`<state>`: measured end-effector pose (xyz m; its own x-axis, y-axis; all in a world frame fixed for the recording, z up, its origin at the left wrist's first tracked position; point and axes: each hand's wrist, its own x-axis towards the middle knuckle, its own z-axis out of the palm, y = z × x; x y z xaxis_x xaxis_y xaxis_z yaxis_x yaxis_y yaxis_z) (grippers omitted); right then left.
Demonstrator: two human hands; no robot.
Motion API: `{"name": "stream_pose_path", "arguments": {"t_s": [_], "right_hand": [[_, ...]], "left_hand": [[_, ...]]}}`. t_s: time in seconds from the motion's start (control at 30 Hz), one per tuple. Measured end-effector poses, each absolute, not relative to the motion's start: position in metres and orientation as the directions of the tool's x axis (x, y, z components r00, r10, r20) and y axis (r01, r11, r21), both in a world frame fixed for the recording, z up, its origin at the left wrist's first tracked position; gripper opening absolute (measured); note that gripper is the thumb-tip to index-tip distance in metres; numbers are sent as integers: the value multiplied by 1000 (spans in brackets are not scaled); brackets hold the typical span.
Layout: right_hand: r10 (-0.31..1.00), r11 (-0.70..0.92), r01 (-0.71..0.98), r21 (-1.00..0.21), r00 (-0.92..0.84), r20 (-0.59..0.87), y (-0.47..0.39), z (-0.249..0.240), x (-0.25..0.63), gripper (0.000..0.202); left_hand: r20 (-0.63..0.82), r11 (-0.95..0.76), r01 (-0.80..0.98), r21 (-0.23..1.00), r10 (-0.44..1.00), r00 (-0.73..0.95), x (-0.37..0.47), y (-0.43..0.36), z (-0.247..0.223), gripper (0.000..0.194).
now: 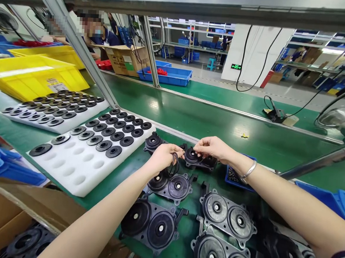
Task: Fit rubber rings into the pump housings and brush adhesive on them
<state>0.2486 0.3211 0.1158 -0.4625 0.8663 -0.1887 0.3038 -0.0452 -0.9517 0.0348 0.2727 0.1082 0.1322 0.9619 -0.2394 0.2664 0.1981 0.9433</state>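
Note:
My left hand (pixel 163 157) is closed around several thin black rubber rings (pixel 174 167), which dangle below its fingers. My right hand (pixel 214 148) pinches its thumb and fingertips together just over a black twin-round housing (pixel 201 162) at the back of the bench. Whatever sits in that pinch is too small to make out. Nearer to me, more housings with two round recesses lie in rows, among them one below my left hand (pixel 178 186), one at front left (pixel 160 228) and one at front right (pixel 228 214).
White foam trays (pixel 66 169) of black discs stand on the left, with yellow bins (pixel 32 75) behind. A small blue box (pixel 234 177) of little parts lies under my right forearm. A metal rail (pixel 178 133) crosses the green bench. A co-worker (pixel 108 37) is at back left.

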Motion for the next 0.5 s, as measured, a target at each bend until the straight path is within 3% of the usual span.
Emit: {"name": "stream_pose_path", "arguments": {"t_s": [0.3,0.5], "right_hand": [[878,-41,476,-879,-402,-259,330,111,242,8],[924,-11,585,-811,-304,-232,332,113,239,14]], "left_hand": [[-278,208,406,890,953,121,38,291,86,18],[-220,163,411,897,971,95,39,296,81,20]]}}
